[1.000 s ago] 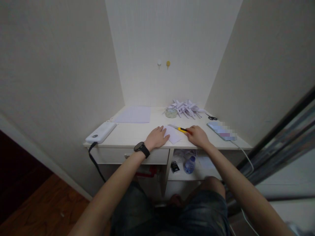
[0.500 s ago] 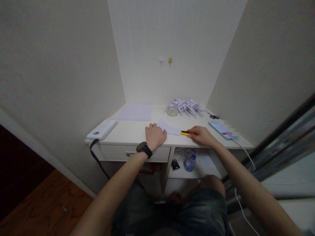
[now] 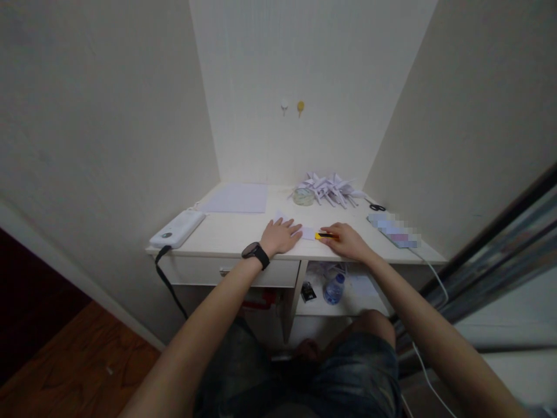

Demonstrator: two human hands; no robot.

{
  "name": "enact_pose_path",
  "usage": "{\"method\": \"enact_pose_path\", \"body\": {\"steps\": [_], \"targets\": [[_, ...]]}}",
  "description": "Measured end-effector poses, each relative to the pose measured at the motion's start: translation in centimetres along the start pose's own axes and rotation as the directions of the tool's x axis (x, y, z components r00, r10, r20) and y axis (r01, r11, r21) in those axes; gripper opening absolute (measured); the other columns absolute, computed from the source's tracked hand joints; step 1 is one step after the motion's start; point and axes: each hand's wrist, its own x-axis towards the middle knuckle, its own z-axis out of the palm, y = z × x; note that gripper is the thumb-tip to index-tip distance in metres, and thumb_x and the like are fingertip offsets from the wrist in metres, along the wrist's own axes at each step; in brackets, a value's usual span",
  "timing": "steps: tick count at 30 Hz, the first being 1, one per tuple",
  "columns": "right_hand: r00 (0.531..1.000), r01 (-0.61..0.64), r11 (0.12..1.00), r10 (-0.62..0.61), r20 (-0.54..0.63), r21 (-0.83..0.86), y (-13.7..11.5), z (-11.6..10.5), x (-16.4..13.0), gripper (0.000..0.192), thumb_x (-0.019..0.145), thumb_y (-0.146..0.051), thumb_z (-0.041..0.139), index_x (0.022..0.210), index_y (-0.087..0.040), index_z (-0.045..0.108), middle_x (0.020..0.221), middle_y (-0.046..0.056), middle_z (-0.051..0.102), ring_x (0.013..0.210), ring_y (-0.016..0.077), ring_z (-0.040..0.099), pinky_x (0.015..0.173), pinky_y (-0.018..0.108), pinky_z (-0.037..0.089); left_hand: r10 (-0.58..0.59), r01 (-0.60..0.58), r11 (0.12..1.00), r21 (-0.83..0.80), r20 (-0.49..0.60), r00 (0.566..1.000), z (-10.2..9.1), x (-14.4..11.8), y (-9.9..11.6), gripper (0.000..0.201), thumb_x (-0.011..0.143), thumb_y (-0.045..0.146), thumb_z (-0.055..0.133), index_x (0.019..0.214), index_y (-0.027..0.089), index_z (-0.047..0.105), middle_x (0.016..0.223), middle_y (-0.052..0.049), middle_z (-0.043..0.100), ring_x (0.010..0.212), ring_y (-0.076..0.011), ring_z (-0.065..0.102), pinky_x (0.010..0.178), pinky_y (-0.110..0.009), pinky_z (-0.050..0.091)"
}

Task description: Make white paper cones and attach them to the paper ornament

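I am sitting at one pale, wood-grained counter [image 3: 230, 232] set into a white alcove, its top smooth and matt, with one drawer below and an open shelf beside it. One flat rectangular sheet of pale lilac paper [image 3: 237, 198] is lying at the back left. One heap of folded white paper shapes [image 3: 333, 188], all sharp creased points, is piling at the back right; I cannot count the pieces in it. One white, rounded, glossy plastic power bank [image 3: 177, 228] is resting at the left edge, a black cord hanging from it. One flat phone [image 3: 394, 230] is lying at the right with a white cable trailing off.

My left hand [image 3: 281, 236], one black watch [image 3: 256, 253] on its wrist, is pressing down flat with the fingers spread wide, holding one small white sheet of paper [image 3: 304, 231] against the counter near the front edge. My right hand [image 3: 346, 241] is curling its fingers closed around one slim yellow-and-black utility knife [image 3: 325, 235], whose tip is lying on that small sheet, just beside my left fingertips.

Smaller things: one clear plastic bottle with a blue cap [image 3: 334, 289] on the shelf, one round roll of clear tape [image 3: 303, 197], one pair of black-handled scissors [image 3: 375, 206], and two small round wall hooks, one white [image 3: 284, 106], one yellow [image 3: 300, 106].
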Motion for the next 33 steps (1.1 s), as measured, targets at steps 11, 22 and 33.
{"method": "enact_pose_path", "body": {"steps": [11, 22, 33], "targets": [[0.995, -0.005, 0.999, 0.0, -0.099, -0.048, -0.5, 1.1, 0.0, 0.031, 0.095, -0.036, 0.056, 0.112, -0.021, 0.076, 0.099, 0.01, 0.07, 0.09, 0.0217, 0.062, 0.081, 0.031, 0.045, 0.088, -0.088, 0.996, 0.002, 0.08, 0.993, -0.7, 0.1, -0.1, 0.055, 0.1, 0.055, 0.02, 0.15, 0.041, 0.036, 0.162, 0.001, 0.029, 0.149, -0.0371, 0.021, 0.114, -0.067, 0.017], [0.99, 0.061, 0.998, -0.061, -0.124, 0.003, -1.0, 1.7, 0.4, 0.028, 0.092, -0.031, 0.06, 0.111, -0.018, 0.077, 0.095, 0.01, 0.069, 0.089, 0.0213, 0.061, 0.08, 0.03, 0.044, 0.033, -0.03, 0.999, -0.023, 0.165, 0.986, -0.6, 0.4, 0.1, 0.059, 0.098, 0.06, 0.016, 0.151, 0.041, 0.035, 0.163, 0.001, 0.027, 0.147, -0.0399, 0.023, 0.115, -0.065, 0.017], [0.992, 0.05, 0.999, -0.05, -0.119, -0.005, -1.0, 1.8, 0.4, 0.028, 0.092, -0.036, 0.061, 0.108, -0.021, 0.078, 0.095, 0.01, 0.069, 0.089, 0.0216, 0.062, 0.079, 0.031, 0.044, 0.03, -0.025, 0.999, -0.024, 0.196, 0.98, -0.9, 0.5, 0.0, 0.061, 0.098, 0.061, 0.015, 0.153, 0.04, 0.031, 0.163, 0.0, 0.025, 0.148, -0.0399, 0.02, 0.115, -0.064, 0.017]]}}
